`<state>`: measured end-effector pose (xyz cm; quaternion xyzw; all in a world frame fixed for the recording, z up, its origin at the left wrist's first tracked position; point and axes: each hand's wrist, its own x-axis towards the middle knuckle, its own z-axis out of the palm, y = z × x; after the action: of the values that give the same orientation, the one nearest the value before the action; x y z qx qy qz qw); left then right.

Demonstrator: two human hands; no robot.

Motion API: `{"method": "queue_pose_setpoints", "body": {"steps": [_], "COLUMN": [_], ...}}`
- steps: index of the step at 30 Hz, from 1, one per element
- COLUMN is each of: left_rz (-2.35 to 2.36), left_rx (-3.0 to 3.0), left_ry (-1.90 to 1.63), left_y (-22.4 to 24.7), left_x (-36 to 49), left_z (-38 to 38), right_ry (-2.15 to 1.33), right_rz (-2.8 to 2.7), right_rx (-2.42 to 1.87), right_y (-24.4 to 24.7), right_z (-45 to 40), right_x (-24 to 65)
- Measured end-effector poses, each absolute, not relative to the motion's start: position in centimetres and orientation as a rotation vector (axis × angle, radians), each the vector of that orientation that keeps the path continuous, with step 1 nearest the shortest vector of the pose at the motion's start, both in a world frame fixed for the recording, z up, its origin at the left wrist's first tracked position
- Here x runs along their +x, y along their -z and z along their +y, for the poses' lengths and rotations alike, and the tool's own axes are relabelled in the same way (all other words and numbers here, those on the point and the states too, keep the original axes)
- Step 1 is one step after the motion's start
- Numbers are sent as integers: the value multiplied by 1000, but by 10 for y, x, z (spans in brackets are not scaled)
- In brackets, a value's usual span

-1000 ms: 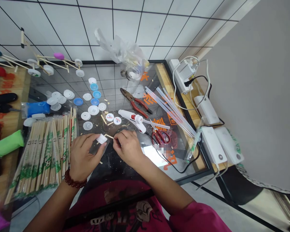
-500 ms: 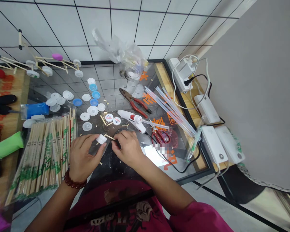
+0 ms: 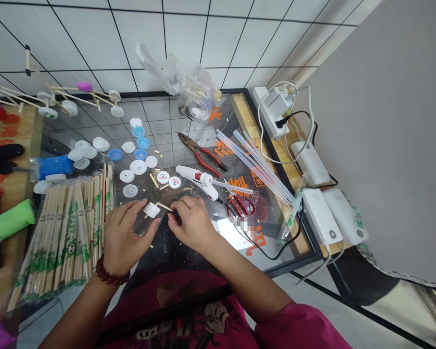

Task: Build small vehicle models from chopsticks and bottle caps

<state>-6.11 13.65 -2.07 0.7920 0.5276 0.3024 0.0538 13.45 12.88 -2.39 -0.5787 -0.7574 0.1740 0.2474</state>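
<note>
My left hand (image 3: 129, 237) is open, its thumb and index finger spread on either side of a small white cap-like piece (image 3: 151, 210). A gap shows between the fingertips and this piece. Short bits of wooden stick poke out from the white piece. My right hand (image 3: 192, 223) pinches the end of a thin wooden stick (image 3: 164, 207), whose other end reaches to the white piece; whether they are joined I cannot tell. Just beyond my hands lie two white caps with red print (image 3: 163, 177). A white glue gun (image 3: 198, 179) rests past my right hand.
Bagged chopsticks (image 3: 70, 228) lie left. White and blue bottle caps (image 3: 138, 167) are scattered behind, near red-handled pliers (image 3: 203, 155). Scissors (image 3: 241, 203) and clear glue sticks (image 3: 254, 165) lie right, beside a power strip (image 3: 271, 114). Stick-and-cap models (image 3: 76, 99) stand back left.
The fingers of my left hand have come off the white piece and spread slightly to the left. My right hand keeps its pinch on the stick, almost unmoved.
</note>
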Motion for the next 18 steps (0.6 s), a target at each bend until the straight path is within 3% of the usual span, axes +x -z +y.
{"method": "queue_pose_setpoints", "body": {"steps": [18], "left_rz": [1748], "left_rx": [2115], "left_ry": [-1247], "left_y": [-30], "left_x": [-88], "left_z": [131], "right_ry": [-619], "right_rz": [-1847], "right_rx": [-1481], "right_y": [25], "right_z": [136], "right_x": [145]}}
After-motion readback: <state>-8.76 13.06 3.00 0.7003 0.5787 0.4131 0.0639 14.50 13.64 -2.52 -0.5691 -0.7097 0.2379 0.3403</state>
